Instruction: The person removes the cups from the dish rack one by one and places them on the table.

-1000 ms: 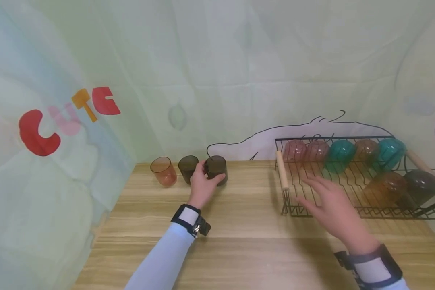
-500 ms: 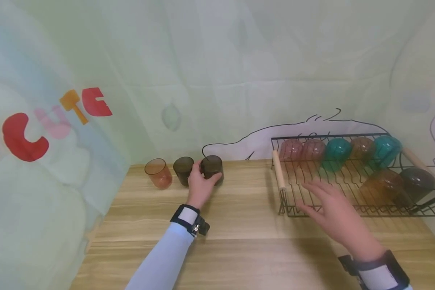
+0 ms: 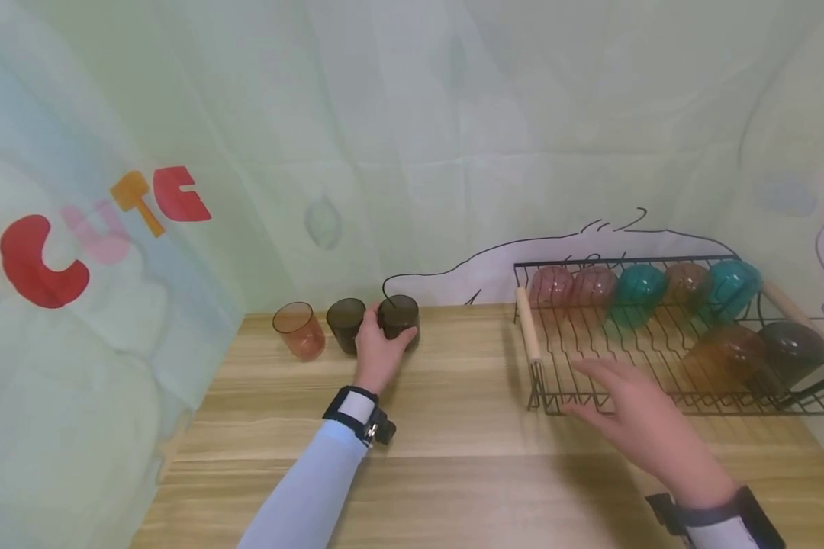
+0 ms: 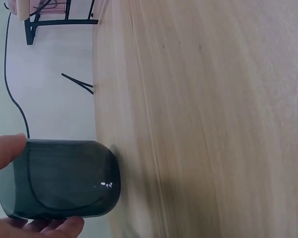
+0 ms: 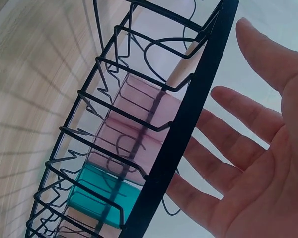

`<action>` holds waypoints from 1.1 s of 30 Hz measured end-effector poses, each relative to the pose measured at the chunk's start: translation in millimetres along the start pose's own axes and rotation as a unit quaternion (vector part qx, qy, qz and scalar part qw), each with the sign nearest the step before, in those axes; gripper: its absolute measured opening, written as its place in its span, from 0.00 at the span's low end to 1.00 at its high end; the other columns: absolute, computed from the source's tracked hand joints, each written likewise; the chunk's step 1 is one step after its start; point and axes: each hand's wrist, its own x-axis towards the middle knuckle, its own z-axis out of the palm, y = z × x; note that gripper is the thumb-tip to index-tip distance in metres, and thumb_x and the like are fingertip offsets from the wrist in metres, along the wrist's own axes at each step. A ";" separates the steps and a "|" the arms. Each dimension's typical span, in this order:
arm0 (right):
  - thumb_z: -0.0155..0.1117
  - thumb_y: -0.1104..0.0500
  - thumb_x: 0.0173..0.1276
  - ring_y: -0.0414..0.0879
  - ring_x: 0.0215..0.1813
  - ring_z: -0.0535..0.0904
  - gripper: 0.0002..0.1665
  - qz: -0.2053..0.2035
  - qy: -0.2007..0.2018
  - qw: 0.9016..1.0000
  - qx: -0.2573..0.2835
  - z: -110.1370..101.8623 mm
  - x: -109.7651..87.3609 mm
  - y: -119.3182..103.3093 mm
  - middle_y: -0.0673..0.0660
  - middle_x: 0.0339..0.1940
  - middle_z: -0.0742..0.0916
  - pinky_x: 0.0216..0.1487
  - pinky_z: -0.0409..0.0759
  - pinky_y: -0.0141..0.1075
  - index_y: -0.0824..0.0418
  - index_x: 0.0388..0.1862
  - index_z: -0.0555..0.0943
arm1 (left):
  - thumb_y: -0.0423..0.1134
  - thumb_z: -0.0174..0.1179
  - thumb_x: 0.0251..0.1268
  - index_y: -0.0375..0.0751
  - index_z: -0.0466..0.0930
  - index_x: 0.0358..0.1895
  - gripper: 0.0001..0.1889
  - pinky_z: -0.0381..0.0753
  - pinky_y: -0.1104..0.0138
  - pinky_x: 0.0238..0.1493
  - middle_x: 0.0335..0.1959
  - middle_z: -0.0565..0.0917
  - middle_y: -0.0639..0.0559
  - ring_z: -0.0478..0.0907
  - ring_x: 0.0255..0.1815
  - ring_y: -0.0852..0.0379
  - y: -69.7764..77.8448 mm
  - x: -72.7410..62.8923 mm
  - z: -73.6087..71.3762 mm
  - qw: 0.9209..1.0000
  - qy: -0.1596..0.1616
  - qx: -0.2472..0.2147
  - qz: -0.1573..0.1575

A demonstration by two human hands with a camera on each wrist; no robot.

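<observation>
My left hand (image 3: 378, 357) grips a dark smoky tumbler (image 3: 403, 316) at the back of the table, thumb on its right side and fingers on its left. In the left wrist view that tumbler (image 4: 72, 181) has its base close to the wood. Beside the hand, to the left, stands a second dark tumbler (image 3: 346, 324), and past it an amber-pink tumbler (image 3: 300, 333), rim up. My right hand (image 3: 645, 423) holds nothing; its fingers are spread over the front of the wire rack (image 3: 530, 328). The right wrist view shows the open palm (image 5: 268, 158) next to the rack's dark rail (image 5: 188, 129).
Pink glasses (image 3: 551, 286), teal glasses (image 3: 638, 290) and a brownish glass (image 3: 687, 284) line the rack's back row, bottoms up. An amber glass (image 3: 728, 354) and a dark glass (image 3: 791, 351) sit at its front right. A printed curtain (image 3: 412, 152) hangs behind the table.
The head view has shifted slightly, moving the scene left. My right hand has drawn back a little toward me. The left hand keeps its grip on the dark tumbler.
</observation>
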 end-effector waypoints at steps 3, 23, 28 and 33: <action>0.61 0.31 0.56 0.58 0.62 0.72 0.42 -0.003 0.001 1.000 -0.002 -0.3 -1.2 -1.0 0.58 0.62 0.77 0.60 0.70 0.59 0.52 0.64 0.70 | 0.49 0.69 0.51 0.39 0.58 0.67 0.42 0.67 0.54 0.66 0.65 0.69 0.42 0.67 0.66 0.47 -1.2 -1.0 -0.5 1.000 0.000 0.001 -0.001; 0.54 0.25 0.54 0.61 0.61 0.72 0.46 0.018 0.001 1.000 -0.021 -5.6 -2.7 -4.2 0.61 0.61 0.78 0.58 0.68 0.62 0.53 0.63 0.72 | 0.52 0.68 0.49 0.36 0.54 0.68 0.46 0.64 0.51 0.68 0.66 0.66 0.37 0.63 0.68 0.43 5.5 -19.1 -10.7 0.999 -0.003 0.039 -0.007; 0.55 0.27 0.56 0.64 0.61 0.71 0.45 0.021 0.019 0.999 -0.036 -18.9 4.3 -0.4 0.64 0.61 0.78 0.57 0.68 0.64 0.57 0.61 0.73 | 0.51 0.68 0.49 0.36 0.51 0.70 0.49 0.61 0.51 0.70 0.69 0.62 0.38 0.59 0.71 0.45 17.6 -27.5 -19.8 0.999 -0.025 0.032 -0.004; 0.59 0.31 0.57 0.66 0.61 0.69 0.42 0.032 0.053 0.996 -0.062 -37.1 8.2 11.9 0.66 0.60 0.77 0.58 0.64 0.66 0.61 0.58 0.75 | 0.54 0.67 0.50 0.37 0.49 0.71 0.50 0.59 0.50 0.71 0.71 0.59 0.39 0.55 0.72 0.44 25.4 -35.7 -28.7 0.999 -0.040 0.035 0.000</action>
